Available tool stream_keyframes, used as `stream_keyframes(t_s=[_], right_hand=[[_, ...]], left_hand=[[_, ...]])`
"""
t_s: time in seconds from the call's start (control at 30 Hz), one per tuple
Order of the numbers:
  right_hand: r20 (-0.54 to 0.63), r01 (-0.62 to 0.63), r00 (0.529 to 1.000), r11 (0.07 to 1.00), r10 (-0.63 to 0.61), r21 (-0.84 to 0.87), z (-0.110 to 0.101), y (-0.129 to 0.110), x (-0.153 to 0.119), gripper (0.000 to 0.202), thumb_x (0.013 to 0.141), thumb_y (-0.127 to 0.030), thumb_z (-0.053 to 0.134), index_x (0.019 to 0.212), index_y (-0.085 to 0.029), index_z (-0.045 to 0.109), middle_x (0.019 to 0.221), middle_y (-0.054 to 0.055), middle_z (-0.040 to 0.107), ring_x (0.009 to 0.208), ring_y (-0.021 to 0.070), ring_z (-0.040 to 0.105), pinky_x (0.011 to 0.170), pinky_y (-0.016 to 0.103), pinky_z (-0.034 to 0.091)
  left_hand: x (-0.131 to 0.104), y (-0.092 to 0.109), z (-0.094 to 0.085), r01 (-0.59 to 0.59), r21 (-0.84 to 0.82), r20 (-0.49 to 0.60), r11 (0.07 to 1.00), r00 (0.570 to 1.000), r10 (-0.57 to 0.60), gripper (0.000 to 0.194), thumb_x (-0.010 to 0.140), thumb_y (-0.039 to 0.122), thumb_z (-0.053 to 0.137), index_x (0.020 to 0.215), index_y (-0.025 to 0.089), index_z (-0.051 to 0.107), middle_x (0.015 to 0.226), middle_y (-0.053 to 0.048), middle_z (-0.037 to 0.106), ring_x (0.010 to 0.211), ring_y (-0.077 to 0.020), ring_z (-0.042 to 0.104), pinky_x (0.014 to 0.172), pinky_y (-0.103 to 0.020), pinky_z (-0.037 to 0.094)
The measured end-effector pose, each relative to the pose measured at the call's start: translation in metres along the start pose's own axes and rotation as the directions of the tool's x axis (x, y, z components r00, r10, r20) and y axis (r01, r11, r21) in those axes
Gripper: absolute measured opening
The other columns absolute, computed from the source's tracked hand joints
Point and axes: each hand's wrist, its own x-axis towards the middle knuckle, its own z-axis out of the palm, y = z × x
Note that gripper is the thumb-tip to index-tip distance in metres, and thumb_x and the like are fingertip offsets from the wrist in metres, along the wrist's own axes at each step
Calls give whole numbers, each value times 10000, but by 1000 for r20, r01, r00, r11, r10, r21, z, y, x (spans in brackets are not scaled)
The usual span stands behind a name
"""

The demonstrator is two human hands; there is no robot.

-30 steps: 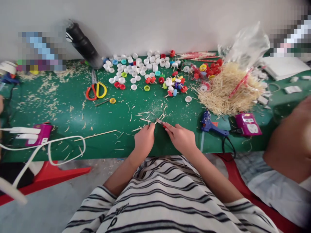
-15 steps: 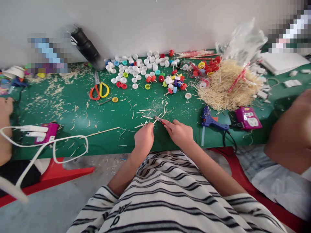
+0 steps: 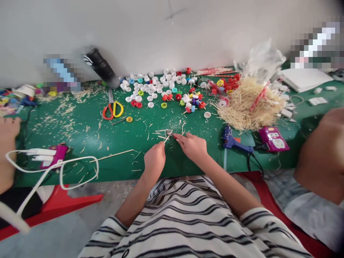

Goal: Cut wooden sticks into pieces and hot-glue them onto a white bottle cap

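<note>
My left hand [image 3: 155,157] is closed around a thin wooden stick [image 3: 167,138], whose tip points up and right over the green table. My right hand [image 3: 194,147] grips a small knife [image 3: 170,133] by its red handle, index finger stretched along it. The short metal blade lies at the stick's tip; whether it cuts in is too small to tell. Slivers and cut pieces of wood [image 3: 161,132] are scattered just beyond the hands. Past them lie many bottle caps [image 3: 161,86], mostly white, several with sticks through them.
Scissors [image 3: 111,107] and a black bottle [image 3: 100,68] are at the back left. To the right are a blue glue gun [image 3: 233,141], a purple power socket [image 3: 273,139] and a heap of wooden sticks [image 3: 249,107]. A white cable [image 3: 61,165] loops at left. Other people sit on both sides.
The view has tilted up a little. Both hands have shifted slightly left, with the stick and the knife still held tip to tip.
</note>
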Motion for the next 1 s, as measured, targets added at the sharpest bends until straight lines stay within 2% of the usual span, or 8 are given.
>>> stream_keyframes(t_s=[0.1,0.23,0.3,0.47,0.57,0.63,0.77,1.0], right_hand=[[-85,-204,976,979,201,-22,-7,35,18,478,1065,-488,280,1447,-449,563,984,42,707,751,184,652,544,279,268],[-124,-171,977,985,171,10,-9,65,18,427,1038,-515,382,1395,-466,613,947,18,713,784,174,651,517,279,226],[-100,-120,987,990,127,69,-6,61,6,420,1035,-514,403,1381,-450,632,941,12,722,779,164,649,521,266,242],[-87,-35,995,977,55,212,3,24,-28,451,1057,-522,346,1410,-432,613,900,7,717,752,128,650,542,243,304],[-28,27,999,978,-22,205,2,6,-36,413,1050,-525,370,1378,-493,618,866,-13,705,736,131,651,531,249,291],[24,14,1000,987,-18,163,1,0,-35,405,1048,-515,373,1374,-511,613,874,-11,705,721,139,649,526,256,281],[54,-57,997,996,53,66,1,-1,-26,445,1056,-531,314,1422,-511,565,929,10,706,736,155,646,534,266,280],[27,-31,999,999,30,38,0,4,-22,440,1056,-556,295,1401,-543,568,920,-7,693,738,153,642,512,283,221]], left_hand=[[-9,-1,7,-22,-46,-27,999,999,21,309,1054,269,388,1079,207,690,931,-59,749,850,-177,694,658,-267,372],[-14,-2,16,-25,-90,-71,996,997,18,306,1052,268,404,1134,205,691,975,-61,762,887,-172,705,698,-255,415],[-12,-1,16,-29,-94,-93,995,995,20,296,1049,264,414,1101,201,698,971,-58,761,887,-171,704,702,-257,414],[-6,3,7,-57,-90,-66,994,997,51,281,1044,255,425,981,208,695,878,-28,740,825,-159,684,655,-279,366],[-4,6,4,-59,-72,-49,996,997,55,281,1047,264,419,938,211,673,869,-21,731,812,-156,673,646,-287,345],[-4,7,5,-60,-56,-45,997,997,57,281,1050,267,412,931,210,659,872,-20,725,809,-155,667,650,-286,342],[-4,9,6,-64,-37,-25,997,998,63,288,1054,249,390,962,208,660,856,-28,710,797,-157,655,647,-284,333],[-8,11,3,-33,-59,11,998,999,34,276,1046,239,402,957,213,662,863,-35,710,786,-158,642,620,-282,303]])
